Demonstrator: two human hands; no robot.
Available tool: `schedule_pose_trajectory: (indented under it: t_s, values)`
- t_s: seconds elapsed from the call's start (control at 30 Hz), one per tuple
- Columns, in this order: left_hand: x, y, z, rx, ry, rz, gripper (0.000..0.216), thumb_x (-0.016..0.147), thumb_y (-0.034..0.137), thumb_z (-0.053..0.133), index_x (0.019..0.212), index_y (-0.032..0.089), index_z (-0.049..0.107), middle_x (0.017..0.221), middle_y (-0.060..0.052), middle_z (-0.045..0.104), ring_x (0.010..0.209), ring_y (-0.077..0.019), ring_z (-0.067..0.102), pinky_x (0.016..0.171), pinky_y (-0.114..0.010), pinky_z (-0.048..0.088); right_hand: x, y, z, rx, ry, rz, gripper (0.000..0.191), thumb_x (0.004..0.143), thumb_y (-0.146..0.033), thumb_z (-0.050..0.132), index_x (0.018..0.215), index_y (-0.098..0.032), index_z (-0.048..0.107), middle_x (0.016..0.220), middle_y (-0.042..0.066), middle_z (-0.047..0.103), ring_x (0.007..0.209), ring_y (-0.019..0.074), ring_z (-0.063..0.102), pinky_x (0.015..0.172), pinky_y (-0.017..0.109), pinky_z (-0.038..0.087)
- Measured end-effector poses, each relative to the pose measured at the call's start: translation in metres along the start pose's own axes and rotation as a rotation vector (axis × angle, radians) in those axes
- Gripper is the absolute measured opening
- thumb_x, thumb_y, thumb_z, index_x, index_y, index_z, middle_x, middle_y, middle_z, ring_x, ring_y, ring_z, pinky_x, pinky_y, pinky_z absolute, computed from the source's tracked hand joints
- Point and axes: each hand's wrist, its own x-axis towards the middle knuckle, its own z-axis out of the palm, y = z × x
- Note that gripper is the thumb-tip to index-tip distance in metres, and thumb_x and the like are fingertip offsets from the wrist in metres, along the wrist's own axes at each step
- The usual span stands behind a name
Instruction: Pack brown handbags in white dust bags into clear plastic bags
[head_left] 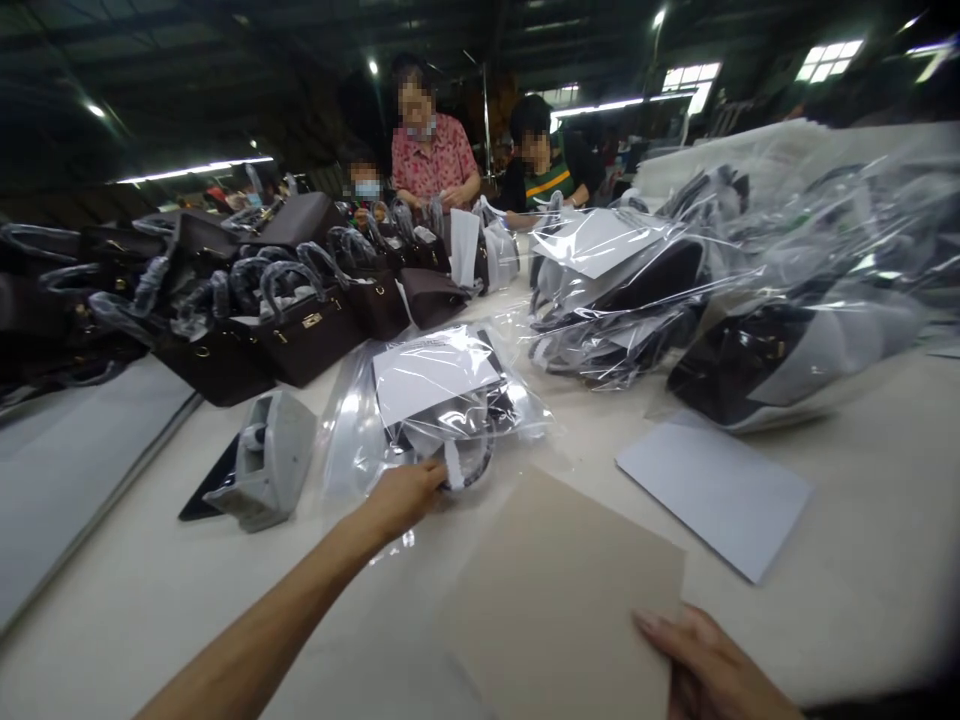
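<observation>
My right hand (701,650) pinches the right edge of a flat beige cardboard sheet (570,590), thumb on top, with the sheet held over the table. Farther forward, my left hand (409,495) is closed at the near end of a dark handbag in a clear plastic bag (517,405). Its fingers are at the wrapped handle (476,465); whether they grip the handle or the plastic is hard to see. A white sheet (435,372) lies on that handbag, under the shiny plastic.
Many dark brown handbags (311,340) crowd the left and back. More plastic-wrapped handbags (622,280) are heaped at the right. A grey tape dispenser (274,460) stands left of my left hand. White card (712,490) lies at right. Several people (435,155) work across the table (300,620).
</observation>
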Motion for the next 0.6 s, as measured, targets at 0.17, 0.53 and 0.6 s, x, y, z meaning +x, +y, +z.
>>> schedule_pose_trajectory:
  t_s: [0.17, 0.53, 0.6]
  values:
    - [0.004, -0.003, -0.033, -0.06, 0.059, 0.099, 0.019, 0.087, 0.03, 0.037, 0.09, 0.021, 0.054, 0.091, -0.002, 0.059, 0.083, -0.015, 0.057, 0.074, -0.025, 0.044, 0.008, -0.027, 0.067, 0.238, -0.218, -0.003, 0.028, 0.078, -0.036, 0.058, 0.089, -0.011, 0.052, 0.069, 0.004, 0.061, 0.051, 0.0107, 0.058, 0.037, 0.016, 0.047]
    - [0.014, 0.007, -0.057, 0.044, 0.018, 0.026, 0.02, 0.083, 0.034, 0.042, 0.09, 0.025, 0.059, 0.074, 0.001, 0.063, 0.062, -0.0155, 0.06, 0.058, -0.024, 0.041, 0.012, -0.06, 0.089, 0.184, -0.255, 0.072, 0.018, 0.078, -0.025, 0.052, 0.088, -0.01, 0.049, 0.066, 0.004, 0.06, 0.047, 0.0106, 0.057, 0.033, 0.016, 0.047]
    - [0.016, 0.011, -0.061, 0.113, 0.038, 0.03, 0.02, 0.082, 0.034, 0.044, 0.089, 0.024, 0.06, 0.076, -0.002, 0.064, 0.074, -0.0211, 0.059, 0.062, -0.027, 0.04, 0.021, -0.064, 0.087, 0.177, -0.201, 0.063, 0.015, 0.079, -0.021, 0.05, 0.089, -0.01, 0.05, 0.065, 0.004, 0.06, 0.046, 0.0101, 0.056, 0.032, 0.016, 0.046]
